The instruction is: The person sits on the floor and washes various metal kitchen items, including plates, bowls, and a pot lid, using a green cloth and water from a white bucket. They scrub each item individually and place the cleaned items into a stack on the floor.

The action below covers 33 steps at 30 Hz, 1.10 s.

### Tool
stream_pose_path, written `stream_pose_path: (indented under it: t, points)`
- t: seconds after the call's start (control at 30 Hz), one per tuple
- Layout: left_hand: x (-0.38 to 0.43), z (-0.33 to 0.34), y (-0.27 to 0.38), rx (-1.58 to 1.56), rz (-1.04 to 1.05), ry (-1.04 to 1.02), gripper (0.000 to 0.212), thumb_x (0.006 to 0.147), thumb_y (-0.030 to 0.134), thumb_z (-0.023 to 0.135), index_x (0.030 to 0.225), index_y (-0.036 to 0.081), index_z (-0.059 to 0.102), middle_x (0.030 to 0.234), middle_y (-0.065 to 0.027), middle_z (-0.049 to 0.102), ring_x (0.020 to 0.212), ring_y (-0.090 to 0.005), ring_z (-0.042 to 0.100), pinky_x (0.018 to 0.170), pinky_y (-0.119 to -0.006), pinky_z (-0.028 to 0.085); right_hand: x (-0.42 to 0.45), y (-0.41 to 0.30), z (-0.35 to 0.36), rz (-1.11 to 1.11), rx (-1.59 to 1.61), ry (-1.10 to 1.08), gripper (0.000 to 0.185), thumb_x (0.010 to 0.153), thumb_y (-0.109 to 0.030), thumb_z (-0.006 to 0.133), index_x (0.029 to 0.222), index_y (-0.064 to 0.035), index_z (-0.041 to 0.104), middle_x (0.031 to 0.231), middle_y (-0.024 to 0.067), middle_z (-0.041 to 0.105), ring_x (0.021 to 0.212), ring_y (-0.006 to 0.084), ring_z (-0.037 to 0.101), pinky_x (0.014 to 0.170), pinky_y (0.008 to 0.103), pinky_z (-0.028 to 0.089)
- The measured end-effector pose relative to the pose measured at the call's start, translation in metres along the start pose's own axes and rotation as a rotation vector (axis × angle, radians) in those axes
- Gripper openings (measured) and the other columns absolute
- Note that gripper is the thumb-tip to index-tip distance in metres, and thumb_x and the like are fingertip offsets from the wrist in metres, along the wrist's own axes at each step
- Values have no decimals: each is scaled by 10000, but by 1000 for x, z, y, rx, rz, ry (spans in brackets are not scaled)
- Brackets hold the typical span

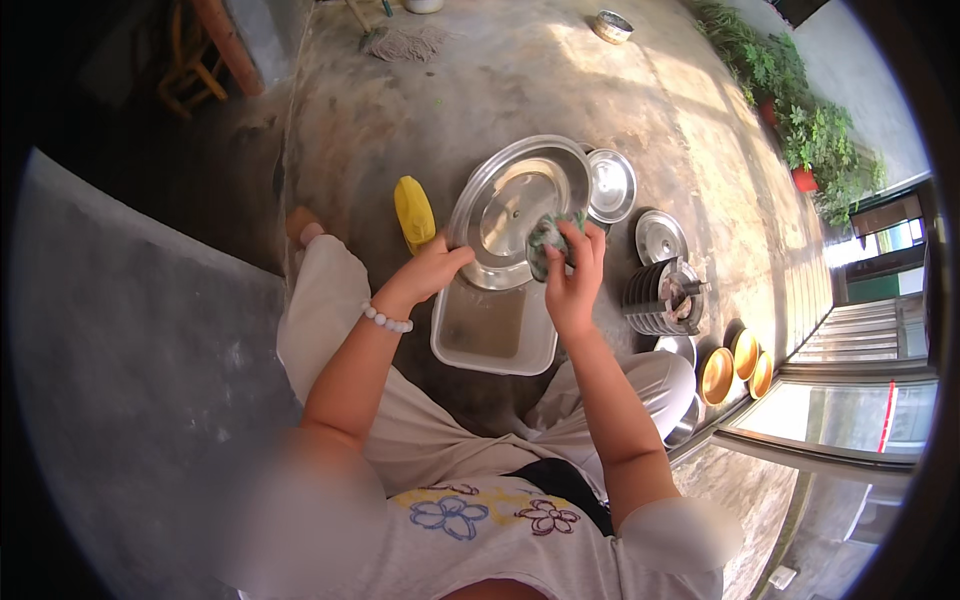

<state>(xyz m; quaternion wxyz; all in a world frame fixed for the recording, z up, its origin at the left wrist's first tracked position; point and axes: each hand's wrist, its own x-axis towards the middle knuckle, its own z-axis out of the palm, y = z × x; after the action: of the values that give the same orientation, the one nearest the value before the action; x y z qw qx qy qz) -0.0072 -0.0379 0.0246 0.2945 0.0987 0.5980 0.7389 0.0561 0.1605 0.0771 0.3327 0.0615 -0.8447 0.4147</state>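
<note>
My left hand point(435, 268) grips the left rim of a large round stainless-steel basin point(517, 202), thumb over the edge. The basin is tilted above a rectangular white plastic tub point(495, 360) holding cloudy liquid. In my right hand point(576, 277) is a crumpled green-and-grey cloth point(547, 244), which lies against the lower right of the basin's rim. A yellow plastic bottle point(414, 210) stands or lies on the floor beyond my left hand; its lower end is partly hidden.
Metal lids or shallow pans point(612, 186) point(661, 236) lie to the right, near a dark stacked rack point(660, 300) and several golden bowls point(717, 375) by the glass doors. A mop head point(405, 43) and a metal bowl point(613, 27) are farther off. My legs flank the tub.
</note>
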Motion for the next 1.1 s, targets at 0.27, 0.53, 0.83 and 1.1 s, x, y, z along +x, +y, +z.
stream_pose_path:
  t: [0.27, 0.53, 0.83, 1.1]
  points:
    - [-11, 19, 8, 238, 111, -32, 345, 810, 3, 486, 1152, -33, 512, 1025, -30, 576, 961, -119, 520, 852, -290, 436, 34, -7, 34, -593, -240, -107, 416, 613, -21, 697, 1014, -125, 651, 1062, 94, 532, 1030, 307, 528, 898, 434, 426]
    - [-11, 24, 2, 186, 140, -134, 560, 809, -18, 484, 1353, -1, 352, 1215, -93, 526, 1109, -155, 492, 975, -299, 382, 64, 8, 16, -770, -237, -199, 383, 626, -49, 634, 1002, -124, 639, 1020, 86, 553, 1004, 272, 539, 833, 390, 456]
    - [-28, 38, 20, 233, 284, -55, 631, 810, -29, 465, 1411, 27, 284, 1308, -118, 474, 1189, -170, 455, 1001, -302, 356, 58, 78, -3, 99, -134, 242, 412, 762, -18, 681, 1140, -8, 516, 1025, 182, 552, 930, 365, 541, 803, 383, 443]
    - [-18, 45, 4, 281, 526, 121, 560, 810, -31, 458, 1355, -4, 329, 1245, -106, 476, 1132, -181, 461, 968, -305, 365, -44, 104, 75, 758, 423, 401, 401, 889, -116, 617, 1172, 5, 360, 1067, 132, 534, 967, 170, 525, 815, 291, 437]
